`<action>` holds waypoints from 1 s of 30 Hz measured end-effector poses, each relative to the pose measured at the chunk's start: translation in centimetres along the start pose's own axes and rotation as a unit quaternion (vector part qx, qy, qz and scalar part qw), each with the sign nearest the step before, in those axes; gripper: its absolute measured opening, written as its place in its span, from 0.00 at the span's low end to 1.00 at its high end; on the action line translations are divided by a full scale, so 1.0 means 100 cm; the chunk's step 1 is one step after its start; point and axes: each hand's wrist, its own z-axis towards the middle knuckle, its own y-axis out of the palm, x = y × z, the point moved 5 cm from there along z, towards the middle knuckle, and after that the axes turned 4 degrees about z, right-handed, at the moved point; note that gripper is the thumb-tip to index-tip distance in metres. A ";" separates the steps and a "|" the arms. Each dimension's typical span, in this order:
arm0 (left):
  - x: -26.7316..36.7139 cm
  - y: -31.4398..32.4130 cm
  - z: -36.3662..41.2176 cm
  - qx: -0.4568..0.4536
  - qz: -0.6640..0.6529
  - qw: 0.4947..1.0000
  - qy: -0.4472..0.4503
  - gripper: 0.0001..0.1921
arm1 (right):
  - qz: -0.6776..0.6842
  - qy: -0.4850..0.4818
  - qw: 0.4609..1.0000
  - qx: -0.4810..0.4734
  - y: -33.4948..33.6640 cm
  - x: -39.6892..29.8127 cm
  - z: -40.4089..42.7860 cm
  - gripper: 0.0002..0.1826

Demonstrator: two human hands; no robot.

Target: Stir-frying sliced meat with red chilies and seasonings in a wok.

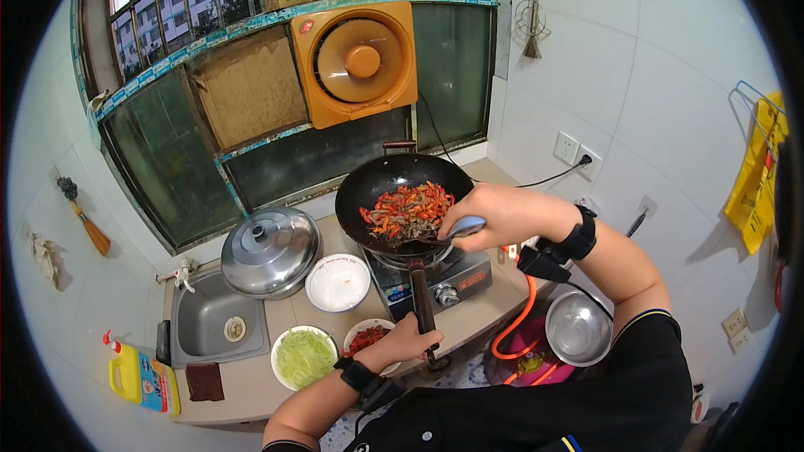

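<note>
A black wok (377,179) sits on a gas stove (468,276), and red chili pieces mixed with darker strips of food (411,207) lie in it. My left hand (411,340) grips the wok's long dark handle (421,295) near its end. With my right hand (480,216) I hold the blue-grey handle of a spatula (466,226) over the wok's right rim; its blade reaches into the food and is mostly hidden. By my left wrist stand a bowl of red chili pieces (364,336), partly covered by my forearm, and a bowl of pale green shreds (306,358).
A white bowl (339,282) with slight residue and a domed metal lid (270,251) stand left of the stove, by the sink (220,289). An orange hose (531,301) hangs at the counter's right end, near a metal basin (578,329). An exhaust fan (355,63) fills part of the window.
</note>
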 end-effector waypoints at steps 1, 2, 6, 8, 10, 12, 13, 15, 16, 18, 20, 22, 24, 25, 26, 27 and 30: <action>-0.002 0.000 0.001 -0.001 0.001 1.000 0.000 0.14 | 0.000 0.001 1.000 0.001 0.004 0.002 0.002 0.13; -0.005 0.000 0.001 0.005 0.000 1.000 -0.008 0.14 | -0.008 0.004 0.999 0.031 0.009 0.011 0.006 0.13; 0.007 0.000 0.000 0.030 -0.021 0.999 0.036 0.19 | -0.008 0.096 0.977 0.192 -0.013 0.076 0.006 0.12; -0.001 -0.001 0.005 0.043 -0.037 0.997 0.043 0.19 | 0.162 0.206 0.917 0.301 -0.043 0.088 -0.001 0.10; 0.002 0.000 0.001 0.037 -0.083 0.994 0.060 0.15 | 0.179 0.263 0.873 0.370 -0.069 0.098 -0.007 0.11; 0.004 0.000 -0.003 0.008 -0.088 0.995 0.038 0.12 | 0.206 0.285 0.834 0.425 -0.077 0.113 -0.018 0.11; 0.005 0.003 -0.002 -0.026 -0.088 0.996 0.017 0.09 | 0.209 0.295 0.812 0.459 -0.080 0.132 -0.028 0.12; 0.008 0.006 0.000 -0.002 -0.113 0.993 0.042 0.09 | 0.271 0.288 0.762 0.512 -0.062 0.175 -0.052 0.13; 0.010 0.006 0.000 0.020 -0.135 0.989 0.061 0.11 | 0.332 0.293 0.709 0.549 -0.045 0.200 -0.064 0.12; 0.016 0.006 -0.001 0.020 -0.133 0.989 0.067 0.11 | 0.453 0.314 0.612 0.567 -0.004 0.238 -0.073 0.13; 0.014 0.005 -0.002 0.019 -0.130 0.989 0.069 0.11 | 0.533 0.301 0.569 0.550 0.033 0.249 -0.064 0.15; 0.008 0.004 0.000 0.029 -0.133 0.989 0.065 0.11 | 0.540 0.263 0.590 0.540 0.041 0.231 -0.041 0.15; 0.013 0.003 -0.003 0.025 -0.119 0.991 0.057 0.11 | 0.513 0.244 0.652 0.502 0.019 0.197 -0.026 0.13; 0.015 0.002 -0.005 0.019 -0.104 0.993 0.052 0.11 | 0.480 0.222 0.710 0.465 0.002 0.179 -0.018 0.11; 0.014 0.001 -0.005 0.024 -0.105 0.993 0.051 0.11 | 0.444 0.212 0.743 0.453 -0.014 0.163 -0.013 0.10; 0.012 0.003 -0.004 0.029 -0.100 0.993 0.055 0.11 | 0.405 0.203 0.775 0.441 -0.028 0.152 -0.010 0.09; 0.009 0.004 -0.002 0.043 -0.108 0.991 0.069 0.11 | 0.275 0.171 0.860 0.394 -0.035 0.141 0.017 0.10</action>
